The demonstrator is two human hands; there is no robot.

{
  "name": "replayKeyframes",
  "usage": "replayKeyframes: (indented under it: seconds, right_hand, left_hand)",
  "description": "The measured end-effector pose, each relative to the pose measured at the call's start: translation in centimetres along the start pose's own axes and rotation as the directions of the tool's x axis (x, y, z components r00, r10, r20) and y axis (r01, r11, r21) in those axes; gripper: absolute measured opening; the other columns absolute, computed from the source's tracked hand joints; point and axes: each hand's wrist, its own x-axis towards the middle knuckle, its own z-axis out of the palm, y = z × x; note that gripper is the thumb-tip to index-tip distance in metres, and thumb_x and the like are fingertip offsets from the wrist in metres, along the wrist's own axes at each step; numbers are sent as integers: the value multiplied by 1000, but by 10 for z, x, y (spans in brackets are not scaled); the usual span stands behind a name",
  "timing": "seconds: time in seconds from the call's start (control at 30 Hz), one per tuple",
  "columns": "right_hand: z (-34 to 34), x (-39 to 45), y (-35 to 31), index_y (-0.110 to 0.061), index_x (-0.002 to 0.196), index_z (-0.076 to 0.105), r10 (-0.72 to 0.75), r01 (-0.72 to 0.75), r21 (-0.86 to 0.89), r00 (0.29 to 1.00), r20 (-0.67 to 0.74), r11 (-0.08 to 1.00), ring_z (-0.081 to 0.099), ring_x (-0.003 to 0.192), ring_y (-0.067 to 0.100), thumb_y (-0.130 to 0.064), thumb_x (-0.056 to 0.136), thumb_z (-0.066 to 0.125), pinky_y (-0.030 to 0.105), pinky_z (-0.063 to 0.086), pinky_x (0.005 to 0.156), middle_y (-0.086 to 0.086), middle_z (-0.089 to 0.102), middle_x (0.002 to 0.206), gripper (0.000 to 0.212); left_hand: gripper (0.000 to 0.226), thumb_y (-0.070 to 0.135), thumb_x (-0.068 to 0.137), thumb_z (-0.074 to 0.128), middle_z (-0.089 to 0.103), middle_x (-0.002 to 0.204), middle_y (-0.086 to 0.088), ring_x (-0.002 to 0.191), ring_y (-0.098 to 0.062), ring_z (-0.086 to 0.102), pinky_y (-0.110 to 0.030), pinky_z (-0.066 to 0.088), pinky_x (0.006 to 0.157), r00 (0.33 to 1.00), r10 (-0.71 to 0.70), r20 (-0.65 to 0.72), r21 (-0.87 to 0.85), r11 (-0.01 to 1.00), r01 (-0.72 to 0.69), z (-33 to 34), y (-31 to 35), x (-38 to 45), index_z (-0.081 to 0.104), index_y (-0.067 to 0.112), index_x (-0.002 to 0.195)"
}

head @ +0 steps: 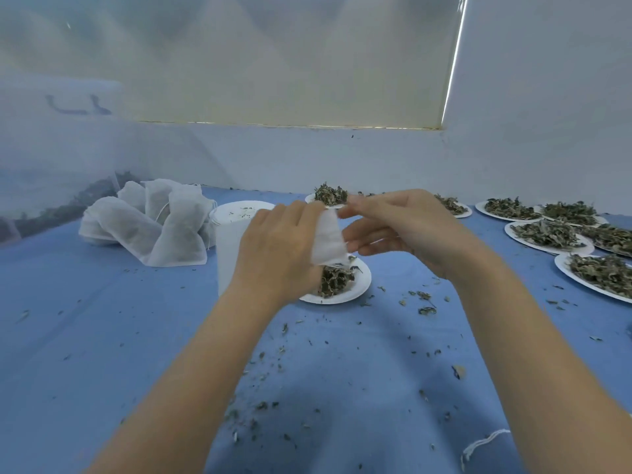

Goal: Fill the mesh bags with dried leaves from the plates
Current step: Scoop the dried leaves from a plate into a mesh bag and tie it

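Head view: a limp, light mesh bag (pixel 327 239) is pinched at its rim by the left hand (pixel 277 249) and right hand (pixel 407 227); the rim seems the best hold.

Both bare forearms reach up from the lower frame to its centre. The left hand (pixel 277 248) and the right hand (pixel 396 227) meet there, fingers curled, pinching a white mesh bag (pixel 328 241) between them.

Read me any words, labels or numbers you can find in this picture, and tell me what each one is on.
No readable text anywhere in this view.
The mesh bag held between the left hand and right hand: blank.
The paper plates, the filled bags and the blue tablecloth: unprinted.
The dark marks on the translucent box at left look like a handle, not lettering.
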Motion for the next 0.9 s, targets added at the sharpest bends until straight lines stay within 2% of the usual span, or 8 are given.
replayKeyframes:
  seconds: [0.1, 0.17, 0.23, 0.37, 0.53, 0.63, 0.77, 0.9]
  right_hand:
    - [1, 22, 25, -14, 102, 72, 18, -71, -380, 990, -141, 922, 67, 75, 9, -24, 89, 62, 21, 52, 70, 0, 73, 84, 19]
    - [4, 37, 44, -20, 117, 65, 64, -97, -713, 995, -74, 694, 62, 95, 11, -34, 90, 59, 20, 43, 80, -2, 68, 105, 31]
    - [6, 50, 62, -23, 132, 53, 175, -99, -821, 985, 1, 562, 53, 113, 18, -45, 90, 56, 25, 38, 87, 1, 57, 127, 48]
    - [11, 72, 92, -29, 140, 41, 235, -125, -829, 972, 8, 545, 43, 125, 23, -52, 87, 56, 32, 35, 95, 4, 49, 136, 60]
    - [17, 87, 108, -33, 130, 51, 208, -141, -778, 978, -13, 612, 48, 110, 16, -48, 87, 58, 23, 32, 82, -2, 57, 123, 46]
    - [16, 88, 110, -32, 118, 61, 128, -108, -741, 991, -30, 663, 51, 91, 9, -43, 84, 64, 20, 35, 75, -3, 63, 108, 36]
    - [11, 85, 101, -31, 110, 67, -1, -63, -709, 996, -91, 703, 54, 82, 5, -40, 81, 70, 13, 36, 66, -10, 60, 89, 29]
    - [9, 83, 90, -33, 111, 66, -105, -4, -696, 988, -114, 718, 56, 99, 7, -36, 84, 67, 18, 39, 77, -10, 63, 100, 27]
  left_hand:
    - [62, 3, 45, 79, 66, 85, -14, 72, -35, 62, -37, 48, 66, 986, -127, 111, 31, 992, 125, 7, -29, -13, 62, -2, 104]
    - [58, 9, 58, 77, 65, 96, -14, 84, -36, 61, -38, 43, 71, 964, -181, 196, 21, 983, 180, 14, -44, -19, 57, 0, 112]
    - [57, 16, 66, 72, 63, 106, -12, 94, -34, 58, -38, 40, 75, 946, -199, 254, 34, 980, 197, 25, -56, -23, 53, 4, 118]
    - [57, 22, 71, 66, 57, 114, -7, 100, -32, 54, -32, 34, 75, 924, -249, 291, 14, 966, 257, 48, -71, -24, 48, 11, 124]
    - [59, 26, 75, 64, 52, 125, -2, 109, -27, 50, -29, 30, 77, 899, -238, 368, -62, 958, 279, 73, -73, -17, 43, 18, 129]
    - [56, 28, 76, 63, 51, 124, -1, 111, -26, 48, -31, 32, 81, 882, -257, 395, -85, 946, 313, 85, -74, -15, 42, 20, 128]
    - [58, 29, 76, 63, 50, 126, -1, 113, -25, 47, -30, 30, 82, 879, -277, 387, -111, 933, 343, 92, -73, -20, 41, 21, 129]
    - [58, 29, 76, 65, 52, 126, -2, 113, -26, 46, -30, 27, 83, 890, -303, 340, -127, 923, 363, 91, -72, -27, 43, 19, 128]
